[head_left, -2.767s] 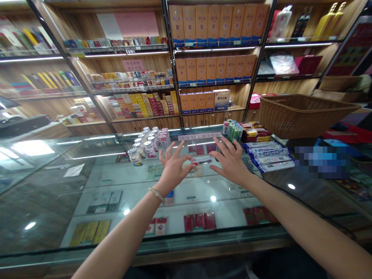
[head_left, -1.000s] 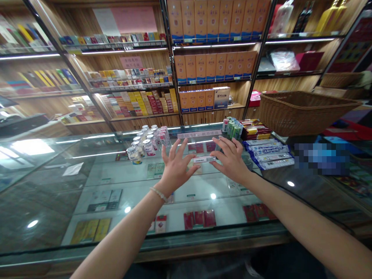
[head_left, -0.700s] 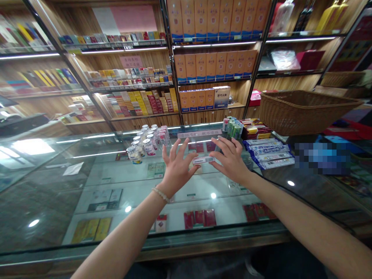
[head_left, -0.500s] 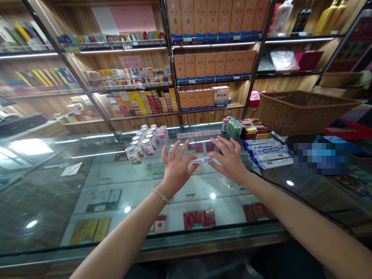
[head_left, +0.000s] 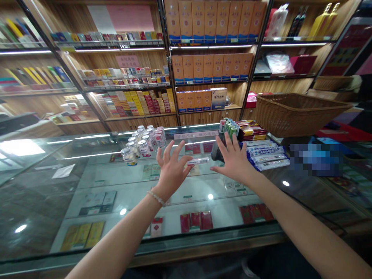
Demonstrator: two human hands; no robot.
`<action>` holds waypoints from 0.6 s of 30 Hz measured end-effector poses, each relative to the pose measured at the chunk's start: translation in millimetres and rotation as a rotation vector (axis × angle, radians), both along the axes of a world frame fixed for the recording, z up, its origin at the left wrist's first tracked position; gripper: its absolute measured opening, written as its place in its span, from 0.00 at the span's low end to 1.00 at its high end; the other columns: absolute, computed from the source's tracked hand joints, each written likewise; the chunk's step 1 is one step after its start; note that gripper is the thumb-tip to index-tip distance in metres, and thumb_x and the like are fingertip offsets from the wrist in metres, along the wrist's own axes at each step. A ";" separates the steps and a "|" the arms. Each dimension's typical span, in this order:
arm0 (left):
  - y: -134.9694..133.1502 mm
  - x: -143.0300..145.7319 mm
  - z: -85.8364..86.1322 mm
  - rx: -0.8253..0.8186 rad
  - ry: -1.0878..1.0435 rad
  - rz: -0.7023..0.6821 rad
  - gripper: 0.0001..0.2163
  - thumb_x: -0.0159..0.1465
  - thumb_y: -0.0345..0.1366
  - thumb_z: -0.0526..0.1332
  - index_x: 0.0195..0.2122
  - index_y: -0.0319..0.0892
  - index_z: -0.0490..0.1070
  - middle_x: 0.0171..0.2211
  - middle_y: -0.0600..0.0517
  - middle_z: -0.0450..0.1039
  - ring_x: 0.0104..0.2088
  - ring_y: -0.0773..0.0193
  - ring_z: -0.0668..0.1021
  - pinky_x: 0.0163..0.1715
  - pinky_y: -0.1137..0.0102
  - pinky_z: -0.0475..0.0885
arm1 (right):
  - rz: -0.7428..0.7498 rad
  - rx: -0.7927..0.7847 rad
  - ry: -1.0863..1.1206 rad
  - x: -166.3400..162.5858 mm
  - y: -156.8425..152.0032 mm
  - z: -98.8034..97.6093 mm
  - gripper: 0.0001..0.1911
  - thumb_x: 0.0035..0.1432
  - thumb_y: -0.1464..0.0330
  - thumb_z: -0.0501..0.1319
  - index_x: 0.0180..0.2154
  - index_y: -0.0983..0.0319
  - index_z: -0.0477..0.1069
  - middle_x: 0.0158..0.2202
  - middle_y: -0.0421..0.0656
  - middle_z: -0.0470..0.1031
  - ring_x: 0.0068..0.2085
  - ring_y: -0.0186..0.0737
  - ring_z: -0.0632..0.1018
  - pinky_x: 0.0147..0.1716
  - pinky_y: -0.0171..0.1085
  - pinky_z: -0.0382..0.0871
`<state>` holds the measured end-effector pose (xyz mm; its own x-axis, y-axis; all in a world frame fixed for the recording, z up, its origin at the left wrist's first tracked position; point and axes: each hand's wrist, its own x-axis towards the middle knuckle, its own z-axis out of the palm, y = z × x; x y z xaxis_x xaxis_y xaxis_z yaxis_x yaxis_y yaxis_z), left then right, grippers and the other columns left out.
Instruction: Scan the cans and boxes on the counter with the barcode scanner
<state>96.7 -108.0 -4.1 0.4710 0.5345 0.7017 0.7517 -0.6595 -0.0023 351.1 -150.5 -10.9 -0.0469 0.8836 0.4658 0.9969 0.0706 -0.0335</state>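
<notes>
Between the thumb and forefinger of my left hand is a slim white pack with a barcode, held level above the glass counter. The other fingers of that hand are raised and spread. My right hand is open, its fingers fanned out, a short gap from the pack's right end. A black object, partly hidden, lies behind the right hand; its kind I cannot make out. Beyond that hand stand several green cans or tubes. Clear-capped small bottles are grouped beyond my left hand.
Blue-and-white long packets lie right of my right hand, with red-and-yellow packs behind them. A wicker basket stands at the back right. Flat packs show under the glass. Shelves with orange boxes line the wall.
My right hand has let go of the slim white pack, moved slightly right and spread its fingers. My left hand keeps hold of the pack. The view has shifted slightly.
</notes>
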 end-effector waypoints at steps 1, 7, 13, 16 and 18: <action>0.2 0.2 -0.3 0.003 -0.002 0.002 0.05 0.66 0.41 0.67 0.42 0.52 0.80 0.70 0.51 0.64 0.73 0.42 0.58 0.71 0.37 0.41 | -0.033 -0.040 0.006 2.0 0.7 -1.4 0.59 0.59 0.40 0.61 0.76 0.58 0.35 0.78 0.60 0.36 0.75 0.75 0.42 0.63 0.79 0.44; 0.0 1.5 -0.8 0.026 0.008 0.016 0.04 0.66 0.41 0.67 0.41 0.52 0.80 0.69 0.51 0.65 0.72 0.41 0.59 0.70 0.36 0.44 | -0.157 -0.271 0.035 6.7 -0.1 0.3 0.55 0.63 0.40 0.56 0.76 0.62 0.35 0.77 0.64 0.39 0.75 0.72 0.48 0.61 0.75 0.56; 0.2 0.6 -1.0 0.021 0.004 0.019 0.05 0.65 0.41 0.68 0.41 0.52 0.80 0.69 0.50 0.65 0.72 0.41 0.59 0.70 0.37 0.44 | -0.180 -0.349 0.053 10.5 3.0 3.3 0.52 0.64 0.40 0.53 0.75 0.66 0.42 0.75 0.65 0.47 0.72 0.70 0.57 0.61 0.65 0.64; 0.2 0.4 -0.8 0.013 0.004 0.015 0.05 0.65 0.41 0.67 0.41 0.52 0.80 0.69 0.50 0.66 0.72 0.41 0.59 0.70 0.37 0.44 | -0.169 -0.335 0.056 11.6 5.2 0.4 0.50 0.65 0.39 0.50 0.74 0.67 0.48 0.73 0.66 0.54 0.70 0.69 0.63 0.59 0.61 0.67; -0.1 0.4 -0.5 0.008 0.006 0.011 0.05 0.65 0.41 0.67 0.41 0.52 0.80 0.69 0.50 0.65 0.72 0.41 0.59 0.70 0.37 0.44 | -0.161 -0.320 0.046 11.9 6.0 -1.1 0.48 0.65 0.40 0.52 0.72 0.68 0.53 0.70 0.67 0.59 0.67 0.67 0.67 0.58 0.58 0.68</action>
<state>97.1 -108.2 -4.6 0.4696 0.5339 0.7032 0.7591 -0.6509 -0.0128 363.1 -144.5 -12.0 0.1190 0.9794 0.1632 0.9914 -0.1082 -0.0737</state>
